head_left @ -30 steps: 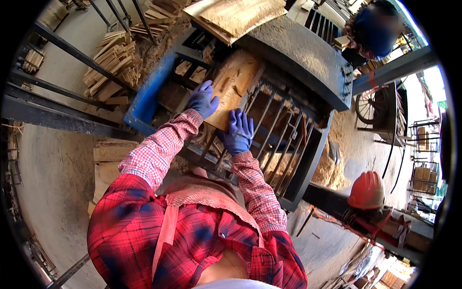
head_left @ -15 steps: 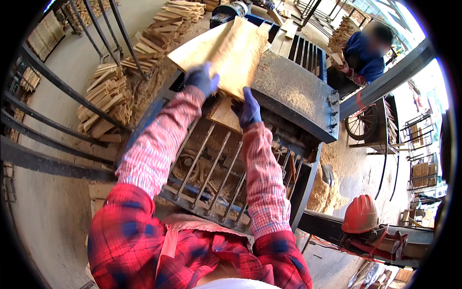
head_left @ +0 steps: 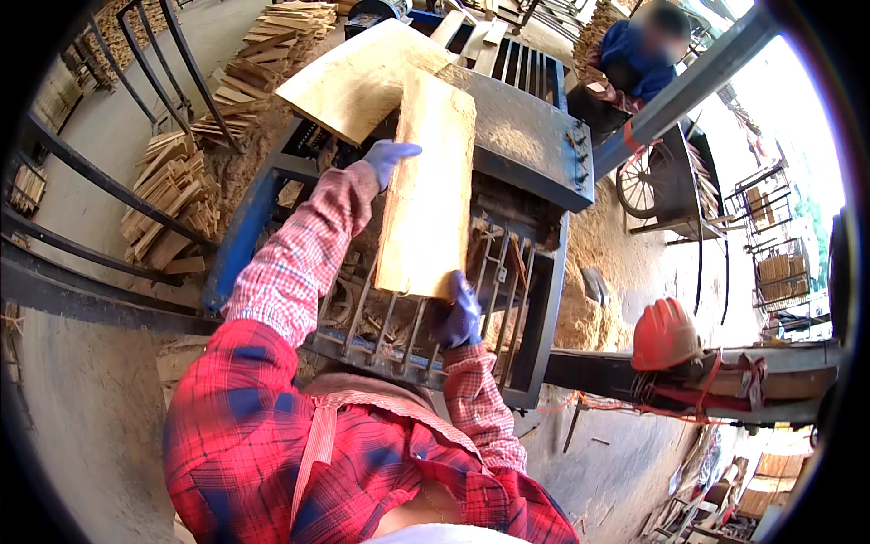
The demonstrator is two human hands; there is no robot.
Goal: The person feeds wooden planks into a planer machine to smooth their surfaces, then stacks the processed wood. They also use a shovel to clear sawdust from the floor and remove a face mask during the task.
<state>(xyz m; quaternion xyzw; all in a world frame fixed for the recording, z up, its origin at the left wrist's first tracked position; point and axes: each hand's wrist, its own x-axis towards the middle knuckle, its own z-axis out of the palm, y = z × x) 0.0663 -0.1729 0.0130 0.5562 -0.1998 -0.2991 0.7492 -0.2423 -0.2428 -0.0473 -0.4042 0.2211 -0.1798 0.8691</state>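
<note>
— What does the person have hold of?

— A pale wooden board [head_left: 428,186], held lengthwise away from the body over a blue-framed machine [head_left: 535,154]. The right hand [head_left: 458,313], in a blue glove, grips its near end from below, fingers curled round the edge. The left hand [head_left: 388,160], gloved the same, lies against the board's left edge partway up; the fingers look partly spread, but whether they wrap round the board is hidden by the wood itself.

— And the far end of the board?

— It overlaps a second, wider board [head_left: 358,77] lying aslant across the machine's top. Whether the two touch cannot be told.

— What is under the board?

— A metal grate [head_left: 503,272] of upright bars; the board covers much of it, and what lies behind the bars is too dark and cluttered to make out.

— Anything else nearby?

— Stacks of split wood [head_left: 177,195] to the left, partly behind dark railings [head_left: 100,177]. An orange hard hat [head_left: 664,334] rests on a beam to the right. Another person in blue [head_left: 639,63] stands beyond the machine, lower body cut off by it.
</note>
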